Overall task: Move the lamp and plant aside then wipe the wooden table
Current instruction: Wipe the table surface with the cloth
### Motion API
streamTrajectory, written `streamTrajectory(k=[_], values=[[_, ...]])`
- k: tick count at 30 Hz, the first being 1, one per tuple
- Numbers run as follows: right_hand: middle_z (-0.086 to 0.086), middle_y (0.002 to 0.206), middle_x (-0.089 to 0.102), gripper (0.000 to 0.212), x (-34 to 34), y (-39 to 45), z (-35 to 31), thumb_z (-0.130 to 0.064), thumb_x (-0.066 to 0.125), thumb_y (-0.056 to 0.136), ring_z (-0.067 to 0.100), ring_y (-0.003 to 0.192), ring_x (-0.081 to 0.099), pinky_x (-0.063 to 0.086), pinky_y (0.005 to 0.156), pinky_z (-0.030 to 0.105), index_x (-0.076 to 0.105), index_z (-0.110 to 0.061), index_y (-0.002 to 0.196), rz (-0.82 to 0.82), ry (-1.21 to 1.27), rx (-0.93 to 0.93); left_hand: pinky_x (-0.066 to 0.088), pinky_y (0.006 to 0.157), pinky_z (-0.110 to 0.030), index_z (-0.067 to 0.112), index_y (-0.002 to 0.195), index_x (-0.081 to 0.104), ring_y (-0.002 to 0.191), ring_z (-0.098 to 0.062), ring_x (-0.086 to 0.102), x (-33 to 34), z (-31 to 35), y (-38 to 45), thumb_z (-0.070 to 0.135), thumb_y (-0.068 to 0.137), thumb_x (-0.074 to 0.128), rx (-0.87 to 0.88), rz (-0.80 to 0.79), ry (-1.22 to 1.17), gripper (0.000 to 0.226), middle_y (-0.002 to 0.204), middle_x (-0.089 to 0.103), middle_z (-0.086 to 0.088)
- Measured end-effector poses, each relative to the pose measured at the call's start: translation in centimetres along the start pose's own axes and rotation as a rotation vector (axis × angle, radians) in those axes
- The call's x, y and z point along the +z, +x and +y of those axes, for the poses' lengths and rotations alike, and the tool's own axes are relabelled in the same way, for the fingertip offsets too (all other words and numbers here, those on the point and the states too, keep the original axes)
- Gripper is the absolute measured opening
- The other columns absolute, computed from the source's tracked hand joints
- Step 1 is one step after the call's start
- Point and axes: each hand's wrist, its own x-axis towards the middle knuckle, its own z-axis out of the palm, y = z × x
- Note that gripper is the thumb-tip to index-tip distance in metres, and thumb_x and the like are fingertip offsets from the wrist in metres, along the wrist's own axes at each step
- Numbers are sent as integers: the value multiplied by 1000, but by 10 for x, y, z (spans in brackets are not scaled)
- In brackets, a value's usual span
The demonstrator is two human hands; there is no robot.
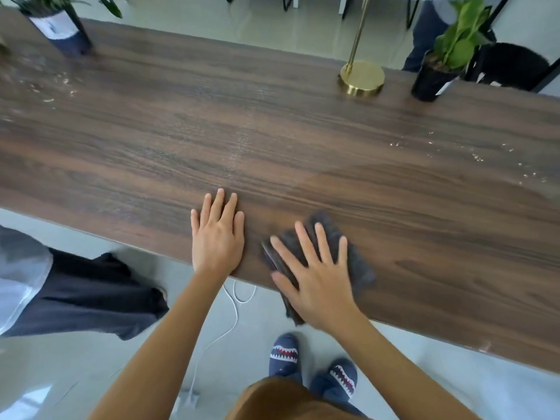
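Observation:
A long dark wooden table [272,125] fills the view. My right hand [315,268] lies flat, fingers spread, on a dark grey cloth [360,268] at the near edge; part of the cloth hangs over the edge. My left hand [216,234] rests flat on the bare wood just left of it, holding nothing. A gold lamp [362,77] with a round base stands at the far right. A green plant in a black pot [436,77] sits to the right of the lamp.
Another potted plant [60,31] stands at the far left corner. Pale crumbs [45,86] lie at the left end, with more specks [478,159] at the right. A person [45,295] stands to my left and another [427,34] behind the table. A white cable [233,313] runs over the floor.

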Motion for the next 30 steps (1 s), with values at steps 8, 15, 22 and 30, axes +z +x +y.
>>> streamTrajectory(k=[8,15,22,30], values=[[-2,166,2,66,-40,-60,193,-78,8,85,44,149,-2,1,110,75,4,-58,148,-69,137,874,5,117,-51,27,148,27,148,-24,8,1,4,2,43,99,22,-4,-32,59,52,160,18,0],[9,166,7,60,-3,82,11,-64,25,94,49,148,-4,-7,108,76,18,-48,151,17,70,395,7,117,-52,18,146,32,147,-24,13,1,-2,2,27,100,27,6,-16,18,47,158,24,-4],[-5,164,16,57,-1,-102,78,-68,16,94,32,151,16,13,113,71,18,-54,149,55,41,451,7,115,-55,8,143,35,146,-26,17,2,2,2,17,98,36,-9,26,-121,46,156,28,-10],[7,166,-8,72,-56,-95,283,-77,6,87,49,147,-10,-6,109,76,0,-48,153,25,224,1449,4,114,-58,11,147,29,148,-26,8,18,87,13,29,99,35,246,-58,-136,51,159,19,-9]])
